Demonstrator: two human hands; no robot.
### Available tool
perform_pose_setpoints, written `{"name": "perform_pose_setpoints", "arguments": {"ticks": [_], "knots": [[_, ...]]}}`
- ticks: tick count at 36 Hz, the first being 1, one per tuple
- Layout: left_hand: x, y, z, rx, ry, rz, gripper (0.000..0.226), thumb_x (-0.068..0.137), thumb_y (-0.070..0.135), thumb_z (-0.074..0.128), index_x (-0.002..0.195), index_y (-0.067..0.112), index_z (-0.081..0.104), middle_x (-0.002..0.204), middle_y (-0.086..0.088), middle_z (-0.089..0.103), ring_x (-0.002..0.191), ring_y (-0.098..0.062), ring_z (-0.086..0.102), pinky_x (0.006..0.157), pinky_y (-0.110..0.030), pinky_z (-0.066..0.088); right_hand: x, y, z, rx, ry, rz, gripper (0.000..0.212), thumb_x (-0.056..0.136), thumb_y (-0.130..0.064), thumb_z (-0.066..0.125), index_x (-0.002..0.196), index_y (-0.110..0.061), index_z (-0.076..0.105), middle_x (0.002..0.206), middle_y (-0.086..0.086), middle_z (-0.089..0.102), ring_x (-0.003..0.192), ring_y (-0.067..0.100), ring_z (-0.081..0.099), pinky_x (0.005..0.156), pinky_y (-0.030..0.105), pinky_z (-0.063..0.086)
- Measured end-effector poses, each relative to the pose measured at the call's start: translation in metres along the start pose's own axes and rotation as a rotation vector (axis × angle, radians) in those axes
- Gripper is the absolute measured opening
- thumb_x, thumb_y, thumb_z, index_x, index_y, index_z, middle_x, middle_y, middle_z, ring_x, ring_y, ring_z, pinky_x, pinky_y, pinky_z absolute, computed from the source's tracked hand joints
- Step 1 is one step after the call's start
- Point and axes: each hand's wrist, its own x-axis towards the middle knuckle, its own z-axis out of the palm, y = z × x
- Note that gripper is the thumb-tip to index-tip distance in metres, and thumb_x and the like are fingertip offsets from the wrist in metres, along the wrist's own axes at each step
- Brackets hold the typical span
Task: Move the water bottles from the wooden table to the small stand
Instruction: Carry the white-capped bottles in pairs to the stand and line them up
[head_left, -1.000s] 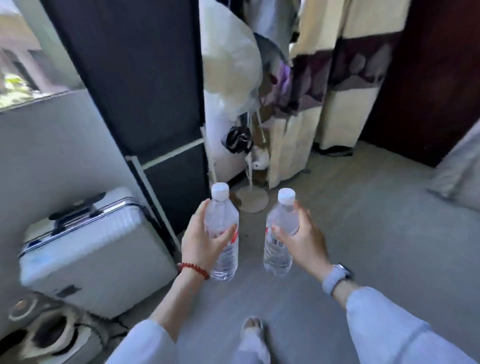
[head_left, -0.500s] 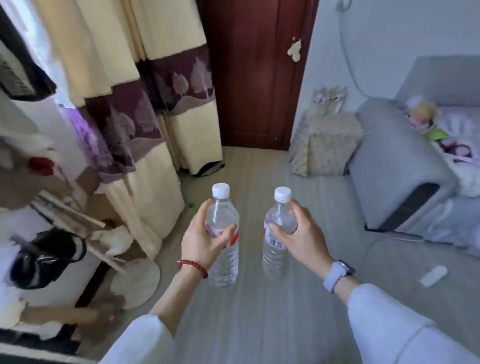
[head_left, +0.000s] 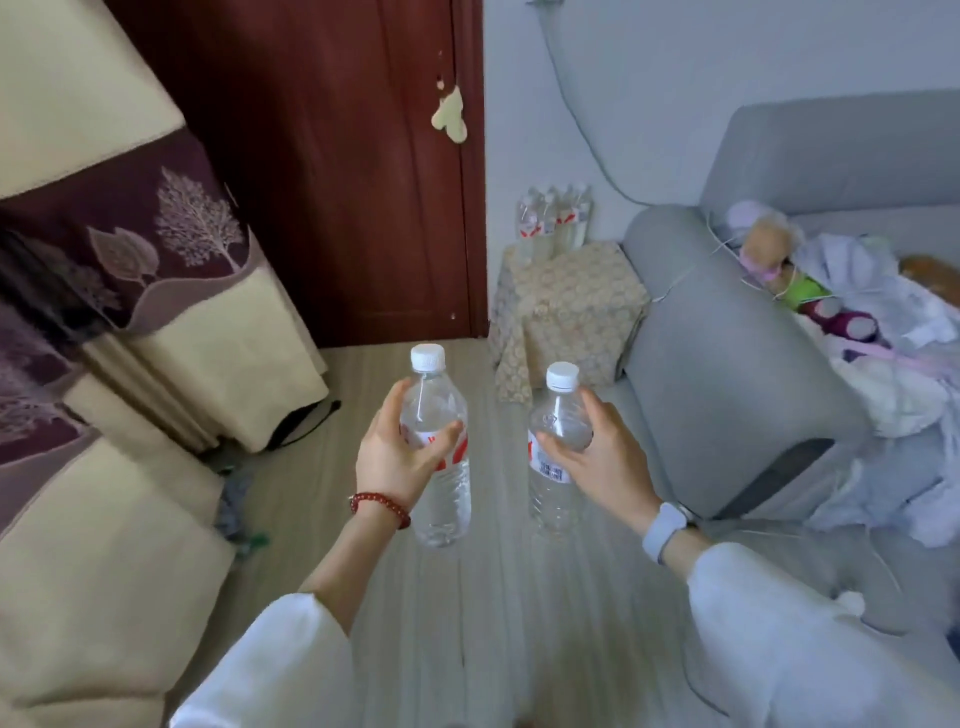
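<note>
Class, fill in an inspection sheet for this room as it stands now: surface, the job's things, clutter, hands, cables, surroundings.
Surface: small stand draped in a patterned cloth, between the door and the sofa; wooden table not in view.
Job's things: left bottle and right bottle, both capped, upright, carried in the air; several more bottles already standing at the back of the stand.
Clutter: soft toys and clothes piled on the sofa.
Hands: left hand grips the left bottle; right hand grips the right bottle.
Cables: one cord running down the wall.
Surroundings: dark red door, curtains, grey sofa, pale floor.
</note>
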Motion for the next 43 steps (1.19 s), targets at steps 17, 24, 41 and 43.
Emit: {"name": "perform_pose_setpoints", "arguments": {"ticks": [17, 24, 41, 43], "knots": [[0.399, 0.004, 0.211, -0.059, -0.116, -0.01, 0.061, 0.064, 0.04, 0.076, 0.116, 0.033, 0.047, 0.08, 0.002, 0.059, 0.063, -0.017, 0.056, 0.071, -0.04, 0.053, 0.418, 0.073, 0.008, -0.017, 0.068, 0.076, 0.058, 0.072, -0.048, 0.069, 0.119, -0.024, 0.045, 0.109, 0.0, 0.058, 0.098, 0.018, 0.056, 0.076, 0.032, 0.045], [0.541, 0.029, 0.304, -0.06, -0.234, -0.015, 0.064, 0.065, 0.038, 0.076, 0.121, 0.03, 0.046, 0.078, 0.003, 0.054, 0.059, -0.018, 0.056, 0.065, -0.035, 0.052, 0.565, 0.103, -0.019, 0.059, 0.127, 0.181, 0.058, 0.069, -0.054, 0.065, 0.118, -0.029, 0.044, 0.108, 0.0, 0.058, 0.097, 0.016, 0.056, 0.083, 0.037, 0.05], [0.765, -0.004, 0.585, 0.284, -0.244, 0.055, 0.074, 0.057, 0.041, 0.082, 0.121, 0.019, 0.052, 0.118, -0.006, 0.059, 0.12, -0.028, 0.044, 0.103, -0.039, 0.016, 0.873, 0.304, -0.008, 0.061, 0.036, 0.384, 0.063, 0.072, -0.033, 0.074, 0.123, -0.016, 0.042, 0.119, 0.0, 0.046, 0.112, 0.02, 0.05, 0.09, 0.031, 0.041], [0.783, -0.011, 0.609, 0.346, -0.233, 0.084, 0.072, 0.056, 0.041, 0.083, 0.118, 0.018, 0.055, 0.114, -0.008, 0.06, 0.121, -0.028, 0.044, 0.1, -0.036, 0.011, 0.897, 0.325, 0.002, 0.064, 0.029, 0.421, 0.066, 0.072, -0.033, 0.074, 0.127, -0.016, 0.041, 0.125, 0.001, 0.045, 0.113, 0.019, 0.049, 0.095, 0.035, 0.043]]}}
